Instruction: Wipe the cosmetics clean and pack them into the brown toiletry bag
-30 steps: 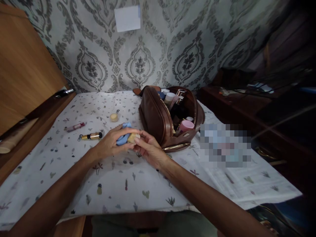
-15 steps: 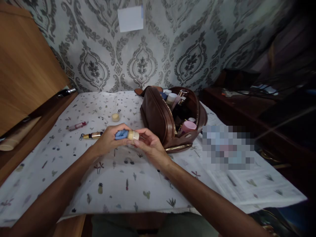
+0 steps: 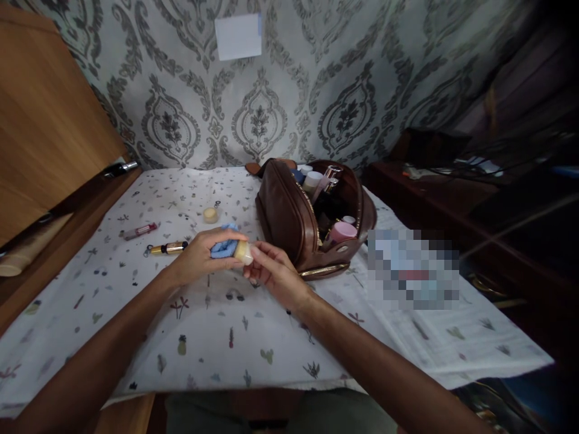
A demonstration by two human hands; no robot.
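Between my two hands is a small cream-yellow jar [image 3: 243, 252] with a clear end, held above the tablecloth. My left hand [image 3: 199, 256] is closed round a crumpled blue cloth [image 3: 223, 246], which presses against the jar's left side. With its thumb and fingertips my right hand [image 3: 278, 271] pinches the clear end of the jar. Just left of my left hand lies a gold-and-dark tube [image 3: 168, 248]. Behind it sits a small round yellow pot [image 3: 210, 215], and a pink tube [image 3: 139, 231] lies farther left.
An unzipped brown leather bag [image 3: 284, 214] stands right of my hands, holding several bottles and a pink-lidded jar [image 3: 342, 232]. A pixelated item [image 3: 412, 271] lies on the patterned tablecloth [image 3: 212, 355] to the right. Wooden furniture [image 3: 54, 102] stands at the left.
The jar has tilted, its clear end now pointing lower right. My right fingers have shifted over that end. More of the blue cloth shows above my left hand.
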